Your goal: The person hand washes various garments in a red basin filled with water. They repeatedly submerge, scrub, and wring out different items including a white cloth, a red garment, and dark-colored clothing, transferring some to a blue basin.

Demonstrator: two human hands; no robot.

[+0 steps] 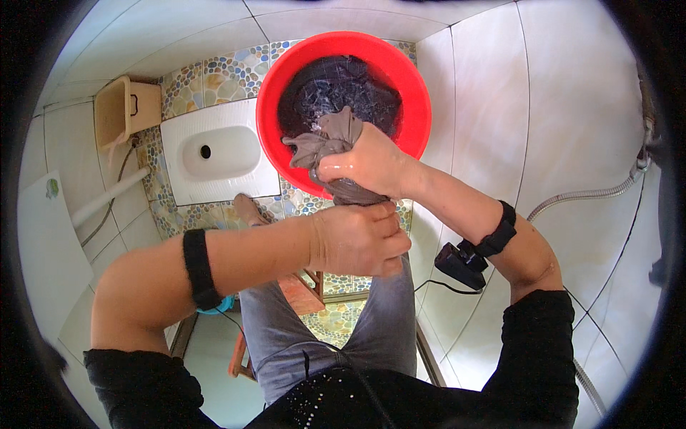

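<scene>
My right hand (370,163) grips a wet, twisted bundle of grey-brown cloth (343,131), whose loose ends stick up over the near part of a red plastic basin (419,107). Closer to my body, my left hand (364,238) is closed at the lower end of the same bundle, its fingers curled around it. Part of the cloth is hidden by both hands. Dark fabric (343,86) lies in the water inside the basin.
A white squat toilet (220,153) is set in the pebble-patterned floor left of the basin. A beige bin (128,112) stands by the left wall, near a white pipe (110,195). A metal shower hose (584,194) hangs on the right wall. A reddish stool (303,295) shows beneath me.
</scene>
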